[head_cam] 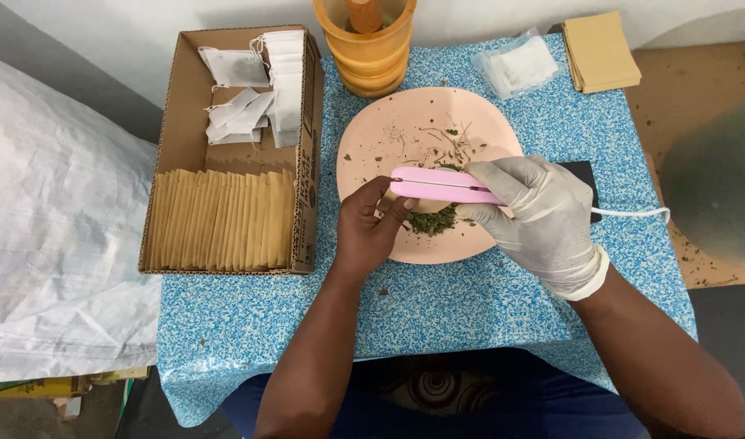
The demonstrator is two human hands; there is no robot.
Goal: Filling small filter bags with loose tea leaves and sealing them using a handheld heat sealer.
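Over the pink plate [372,130], a slim pink sealer [439,186], pinched at its near end by bare left hand [368,228], fingers [386,213] closed on it, gripped by gloved right hand [535,211]. Beneath, dried green herbs [433,219], partly hidden. Cord [633,213] trailing right across blue tabletop [437,309].

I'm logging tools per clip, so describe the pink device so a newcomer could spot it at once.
Find the blue speckled table, then the round peach plate at its middle. Across the plate's near half lies the pink sealer, a slim bar with a white cord: the gloved right hand grips one end, the bare left hand touches the other. Nothing else here is pink.
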